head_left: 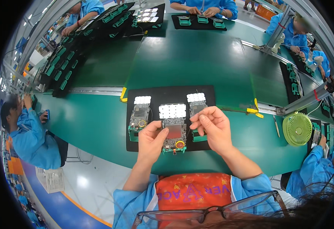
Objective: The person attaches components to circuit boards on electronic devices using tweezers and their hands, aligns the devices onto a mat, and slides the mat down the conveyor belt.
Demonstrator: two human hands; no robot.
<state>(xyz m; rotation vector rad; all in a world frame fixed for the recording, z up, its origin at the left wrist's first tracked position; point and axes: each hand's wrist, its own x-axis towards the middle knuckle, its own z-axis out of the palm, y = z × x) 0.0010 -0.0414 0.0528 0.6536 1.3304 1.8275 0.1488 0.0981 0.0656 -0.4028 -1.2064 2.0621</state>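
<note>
In front of me stands a circuit board (174, 131) with a white keypad-like panel on top, a dark square in its middle and a small yellow-ringed round part low down. Green plastic shows under its lower edge. My left hand (151, 142) grips the board's left side between thumb and fingers. Just right of the board, my right hand (215, 130) is pinched closed; a thin dark line shows near its fingertips, but what it holds cannot be made out. A similar board (140, 111) sits to the left in a green holder, and another board (196, 100) is partly hidden behind my right hand.
The boards rest on a black mat (163, 94) on the green table (98, 126). A green fan (297, 129) and a pen-like tool (276, 126) lie to the right. Yellow tape (255, 110) marks a metal rail. Co-workers in blue handle green parts around the table.
</note>
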